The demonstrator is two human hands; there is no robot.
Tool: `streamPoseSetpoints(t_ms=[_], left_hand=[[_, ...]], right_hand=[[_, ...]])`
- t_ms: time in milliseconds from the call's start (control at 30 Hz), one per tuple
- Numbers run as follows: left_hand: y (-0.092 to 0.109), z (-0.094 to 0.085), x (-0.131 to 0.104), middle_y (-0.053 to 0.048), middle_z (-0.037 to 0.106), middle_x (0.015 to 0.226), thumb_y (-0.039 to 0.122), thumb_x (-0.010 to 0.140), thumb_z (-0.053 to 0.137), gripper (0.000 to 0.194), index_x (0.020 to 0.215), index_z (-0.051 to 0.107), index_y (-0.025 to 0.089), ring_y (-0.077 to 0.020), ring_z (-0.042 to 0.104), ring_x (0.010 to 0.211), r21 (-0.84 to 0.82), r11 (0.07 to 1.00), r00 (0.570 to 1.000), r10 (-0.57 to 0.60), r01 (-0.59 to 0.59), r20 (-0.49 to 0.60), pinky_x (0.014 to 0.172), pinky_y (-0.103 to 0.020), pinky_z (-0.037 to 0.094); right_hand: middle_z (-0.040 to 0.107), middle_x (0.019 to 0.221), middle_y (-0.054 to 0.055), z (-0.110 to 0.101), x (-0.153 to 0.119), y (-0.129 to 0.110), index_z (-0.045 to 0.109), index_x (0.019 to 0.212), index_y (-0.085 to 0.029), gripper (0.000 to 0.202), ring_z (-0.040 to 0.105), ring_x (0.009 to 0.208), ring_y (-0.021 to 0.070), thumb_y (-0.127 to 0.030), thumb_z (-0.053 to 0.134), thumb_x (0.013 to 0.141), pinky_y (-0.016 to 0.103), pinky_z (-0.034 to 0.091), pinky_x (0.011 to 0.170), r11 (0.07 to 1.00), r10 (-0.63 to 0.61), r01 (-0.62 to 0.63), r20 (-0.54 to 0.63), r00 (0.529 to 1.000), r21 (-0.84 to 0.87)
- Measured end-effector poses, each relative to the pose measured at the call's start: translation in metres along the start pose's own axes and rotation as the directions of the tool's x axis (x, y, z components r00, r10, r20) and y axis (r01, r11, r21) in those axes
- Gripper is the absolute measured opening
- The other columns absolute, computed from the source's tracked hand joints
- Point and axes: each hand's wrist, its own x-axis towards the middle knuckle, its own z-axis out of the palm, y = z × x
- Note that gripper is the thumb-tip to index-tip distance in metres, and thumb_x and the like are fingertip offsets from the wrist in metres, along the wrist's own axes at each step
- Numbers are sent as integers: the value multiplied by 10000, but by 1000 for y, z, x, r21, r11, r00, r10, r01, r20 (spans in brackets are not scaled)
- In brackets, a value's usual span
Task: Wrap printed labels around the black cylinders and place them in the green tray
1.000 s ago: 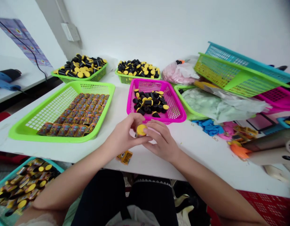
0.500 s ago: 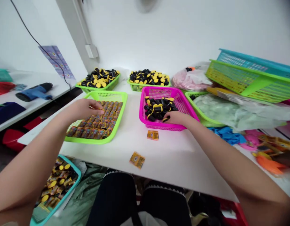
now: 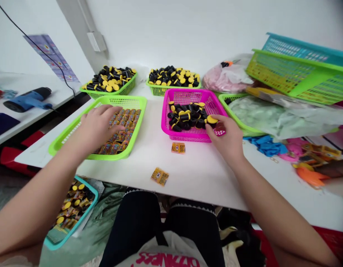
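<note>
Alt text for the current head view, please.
A person's right hand pinches a yellow-capped black cylinder at a magenta basket of similar cylinders, while the left hand is over a green basket holding rows of printed pieces. Two orange printed slips lie on the white table.

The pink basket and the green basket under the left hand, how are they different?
The pink basket holds black-and-yellow pieces in a jumble; the green basket holds patterned pieces in neat rows. The green basket looks bigger than the pink basket. Both have holes in their walls and sit on the white table.
</note>
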Motion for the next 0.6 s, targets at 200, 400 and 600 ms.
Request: streamPoseSetpoints(t_ms=[200, 400, 600], left_hand=[[112, 55, -112, -172, 601, 1362, 349, 979, 473, 445, 1323, 534, 74, -279, 564, 1272, -30, 860, 853, 510, -510, 106, 1062, -418, 453], [118, 55, -150, -171, 660, 1279, -6, 880, 353, 442, 1271, 558, 28, -233, 650, 1168, 77, 786, 785, 597, -613, 163, 994, -335, 509], [97, 52, -82, -159, 683, 1242, 13, 914, 391, 374, 1213, 607, 72, -224, 655, 1161, -54, 831, 831, 555, -553, 37, 982, -320, 542]], right_hand=[[648, 1088, 86, 4, -1, 1, 601, 1178, -231, 324, 628, 743, 166, -309, 610, 863, 349, 565, 702, 998, -4, 5, -23, 1000, 55], [653, 1083, 70, 6, -4, -2, 603, 1167, -238, 321, 622, 706, 146, -297, 625, 852, 324, 555, 679, 998, -4, 5, -15, 1000, 56], [676, 1019, 56, 5, -4, -4, 612, 1160, -242, 323, 619, 710, 157, -316, 633, 846, 332, 551, 689, 998, -3, 3, 13, 1000, 62]])
